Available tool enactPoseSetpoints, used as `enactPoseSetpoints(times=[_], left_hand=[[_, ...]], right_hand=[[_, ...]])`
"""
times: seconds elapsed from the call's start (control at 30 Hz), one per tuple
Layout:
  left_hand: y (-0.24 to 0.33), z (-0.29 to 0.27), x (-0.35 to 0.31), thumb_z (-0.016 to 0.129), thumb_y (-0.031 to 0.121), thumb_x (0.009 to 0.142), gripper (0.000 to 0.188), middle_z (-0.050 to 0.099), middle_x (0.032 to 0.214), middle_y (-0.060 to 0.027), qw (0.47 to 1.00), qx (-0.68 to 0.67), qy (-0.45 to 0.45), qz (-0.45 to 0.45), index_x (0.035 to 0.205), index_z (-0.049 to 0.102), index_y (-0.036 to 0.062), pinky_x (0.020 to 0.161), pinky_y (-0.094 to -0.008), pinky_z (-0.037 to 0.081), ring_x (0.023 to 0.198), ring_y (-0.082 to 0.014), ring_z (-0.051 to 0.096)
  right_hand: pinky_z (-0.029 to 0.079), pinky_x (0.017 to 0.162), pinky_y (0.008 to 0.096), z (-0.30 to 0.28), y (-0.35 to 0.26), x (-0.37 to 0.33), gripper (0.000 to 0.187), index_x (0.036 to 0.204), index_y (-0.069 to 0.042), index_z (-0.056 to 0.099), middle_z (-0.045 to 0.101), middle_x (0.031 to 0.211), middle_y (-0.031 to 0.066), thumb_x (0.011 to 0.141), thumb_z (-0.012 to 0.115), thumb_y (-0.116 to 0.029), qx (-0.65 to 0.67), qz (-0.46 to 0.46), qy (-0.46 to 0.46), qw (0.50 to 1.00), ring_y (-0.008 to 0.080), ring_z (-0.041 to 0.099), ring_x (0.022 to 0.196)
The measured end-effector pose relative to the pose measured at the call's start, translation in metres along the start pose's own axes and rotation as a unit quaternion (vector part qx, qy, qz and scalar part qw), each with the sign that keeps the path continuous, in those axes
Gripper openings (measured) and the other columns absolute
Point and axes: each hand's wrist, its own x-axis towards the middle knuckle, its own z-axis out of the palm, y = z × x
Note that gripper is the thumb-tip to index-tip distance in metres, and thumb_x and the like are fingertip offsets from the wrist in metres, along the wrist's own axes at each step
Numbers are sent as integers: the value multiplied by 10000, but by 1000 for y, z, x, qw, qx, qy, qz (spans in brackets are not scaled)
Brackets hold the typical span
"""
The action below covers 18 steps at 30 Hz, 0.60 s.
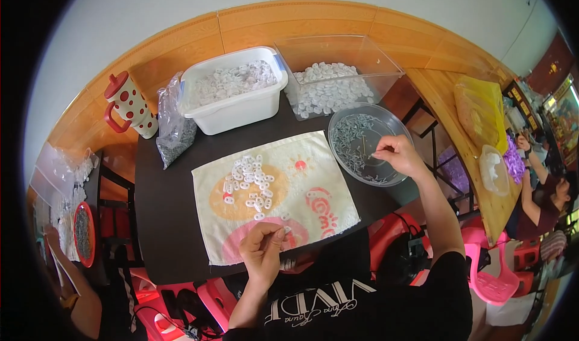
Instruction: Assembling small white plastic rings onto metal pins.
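Observation:
At the near edge of a cream patterned towel (280, 148), my left hand (262, 253) is curled with thumb and forefinger close together. A small pale spot shows by its fingertips, too small to make out. Several small white plastic pieces with holes (248, 175) lie loose in a pile on the towel, beyond that hand. My right hand (399, 156) reaches over a round clear tray (395, 181) of thin grey screw-like pieces (350, 137). Its thumb and forefinger pinch together at the tray's right side; whatever they hold is too small to name.
Behind the towel stand a white tub (232, 116) of small clear-white pieces and a clear bin (368, 60) of white round pieces. A plastic bag of grey pieces (175, 139) and a spotted tumbler (134, 108) are at left. Other people sit at both sides.

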Motion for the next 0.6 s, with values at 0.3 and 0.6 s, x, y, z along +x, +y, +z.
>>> enactPoseSetpoints(times=[0.3, 0.6], left_hand=[[2, -2, 2, 606, -38, 913, 46, 648, 815, -36, 1000, 5, 13, -27, 941, 638, -20, 605, -199, 452, 681, -73, 582], [3, 3, 5, 600, -85, 892, 201, 652, 885, -31, 990, -115, 16, -74, 1072, 657, -17, 653, -193, 475, 771, -82, 623]], right_hand=[[431, 634, 233, 25, -66, -16, 47, 906, -2, 588, 583, 776, 40, 870, 596, 28, 144, -34, -6, 989, 83, 541, 705], [447, 653, 282, 150, -129, -30, 50, 906, 16, 562, 565, 806, 76, 877, 565, 57, 168, -207, -114, 957, 171, 557, 708]])
